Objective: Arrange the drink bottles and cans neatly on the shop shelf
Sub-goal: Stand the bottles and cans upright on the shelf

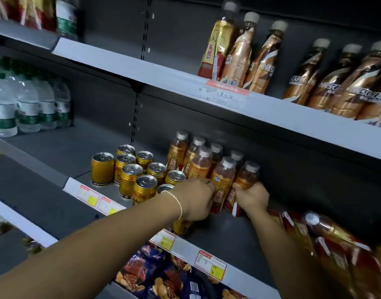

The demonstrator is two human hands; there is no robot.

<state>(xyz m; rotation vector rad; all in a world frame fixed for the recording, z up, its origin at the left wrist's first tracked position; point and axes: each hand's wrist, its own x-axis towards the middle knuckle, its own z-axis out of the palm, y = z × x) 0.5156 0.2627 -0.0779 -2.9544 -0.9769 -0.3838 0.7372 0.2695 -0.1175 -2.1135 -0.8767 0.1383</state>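
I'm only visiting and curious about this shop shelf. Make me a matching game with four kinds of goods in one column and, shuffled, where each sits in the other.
Goods:
1. gold cans
2. water bottles
3. brown coffee bottles
4. snack bags

Places:
A. top right of the picture
B. bottom centre
C. far left
D. just left of the orange bottles

Pairs: 1-D, 2-C, 3-A, 4-B

Dim, soft overall; wide-angle bending at edges; lower-right bottles (336, 244) motion-blurred.

NESCAFE shows on the brown coffee bottles (362, 87), 东鹏 on the orange drink bottles (224, 178).
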